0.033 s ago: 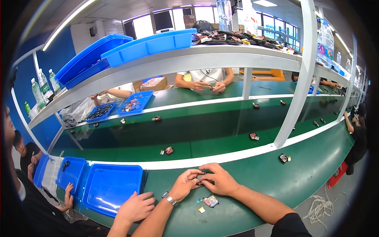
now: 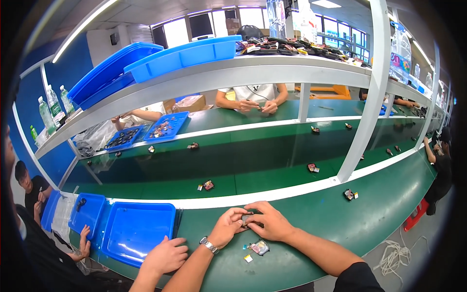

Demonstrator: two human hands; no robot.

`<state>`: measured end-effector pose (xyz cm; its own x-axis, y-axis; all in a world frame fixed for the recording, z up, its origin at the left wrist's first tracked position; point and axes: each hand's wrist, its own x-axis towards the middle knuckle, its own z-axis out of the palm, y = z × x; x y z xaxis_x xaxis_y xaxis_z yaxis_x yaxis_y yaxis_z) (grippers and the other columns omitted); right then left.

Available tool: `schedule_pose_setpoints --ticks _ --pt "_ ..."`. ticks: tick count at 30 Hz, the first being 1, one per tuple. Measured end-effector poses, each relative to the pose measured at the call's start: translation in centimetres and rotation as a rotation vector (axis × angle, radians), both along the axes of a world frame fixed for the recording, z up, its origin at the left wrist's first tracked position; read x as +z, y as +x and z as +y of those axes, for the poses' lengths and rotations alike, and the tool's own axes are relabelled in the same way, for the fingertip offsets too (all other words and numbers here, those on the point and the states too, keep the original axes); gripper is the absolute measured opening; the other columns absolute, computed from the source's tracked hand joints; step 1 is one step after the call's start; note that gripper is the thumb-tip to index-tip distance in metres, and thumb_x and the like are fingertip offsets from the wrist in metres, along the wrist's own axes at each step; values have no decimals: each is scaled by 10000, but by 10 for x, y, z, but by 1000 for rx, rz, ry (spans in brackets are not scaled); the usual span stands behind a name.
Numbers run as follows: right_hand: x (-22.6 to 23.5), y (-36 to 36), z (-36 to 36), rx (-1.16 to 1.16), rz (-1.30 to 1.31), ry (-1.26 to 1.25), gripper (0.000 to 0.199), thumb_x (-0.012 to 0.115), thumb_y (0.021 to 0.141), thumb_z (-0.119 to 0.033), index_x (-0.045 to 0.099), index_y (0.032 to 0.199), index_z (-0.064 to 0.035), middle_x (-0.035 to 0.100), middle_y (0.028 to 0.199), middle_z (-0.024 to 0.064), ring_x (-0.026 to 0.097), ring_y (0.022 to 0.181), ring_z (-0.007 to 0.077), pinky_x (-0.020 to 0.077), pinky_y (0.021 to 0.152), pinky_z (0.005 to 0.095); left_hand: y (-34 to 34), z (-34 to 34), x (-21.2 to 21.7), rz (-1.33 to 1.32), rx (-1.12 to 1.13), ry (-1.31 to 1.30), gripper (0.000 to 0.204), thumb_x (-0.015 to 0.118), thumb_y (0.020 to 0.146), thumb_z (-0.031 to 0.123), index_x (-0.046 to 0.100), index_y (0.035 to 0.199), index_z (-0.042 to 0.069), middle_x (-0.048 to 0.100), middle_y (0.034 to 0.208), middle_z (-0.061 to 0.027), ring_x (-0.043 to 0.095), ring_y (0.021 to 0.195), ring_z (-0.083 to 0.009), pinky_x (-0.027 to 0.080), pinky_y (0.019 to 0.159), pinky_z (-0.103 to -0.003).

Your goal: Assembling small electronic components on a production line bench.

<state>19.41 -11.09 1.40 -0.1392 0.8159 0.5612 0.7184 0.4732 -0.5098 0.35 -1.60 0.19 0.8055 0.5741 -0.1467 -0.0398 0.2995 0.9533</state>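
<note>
My left hand (image 2: 227, 228), with a metal watch on its wrist, is closed around a small dark electronic device (image 2: 246, 220) over the green bench. From the other side, my right hand (image 2: 270, 222) pinches the same device with thumb and fingers; they cover most of it. Just below my hands lies a small open electronic unit (image 2: 260, 247) in a clear and dark casing. Beside it is a small white-and-yellow piece (image 2: 248, 258). A co-worker's hand (image 2: 168, 255) reaches in close to my left forearm.
Blue trays (image 2: 138, 231) stand on the bench at left, near the co-worker's other hand (image 2: 85, 242). A white post (image 2: 362, 97) and shelf rail (image 2: 253, 69) rise ahead. Beyond the white edge, a green belt (image 2: 262, 182) carries several small units. Another person works opposite.
The co-worker's hand beside my left forearm has shifted slightly left. My own hands hold nearly the same position on the device.
</note>
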Motion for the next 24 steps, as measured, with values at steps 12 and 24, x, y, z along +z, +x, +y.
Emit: schedule_pose_setpoints --ticks 12,24 --pt "1 -9 -5 -98 144 -50 77 718 858 -103 719 906 -42 655 1236 101 596 1174 296 525 960 402 0 -3 5 -124 -64 -9 345 525 994 -39 494 1331 31 559 1415 -131 591 1273 -220 542 1062 -400" --pt "-8 3 -2 11 304 -249 139 739 887 -146 753 1009 -80 645 1320 111 582 1256 302 481 1044 417 0 -1 4 -98 -55 -103 391 554 1011 -19 494 1396 8 572 1393 -131 623 1242 -237 552 1054 -423"
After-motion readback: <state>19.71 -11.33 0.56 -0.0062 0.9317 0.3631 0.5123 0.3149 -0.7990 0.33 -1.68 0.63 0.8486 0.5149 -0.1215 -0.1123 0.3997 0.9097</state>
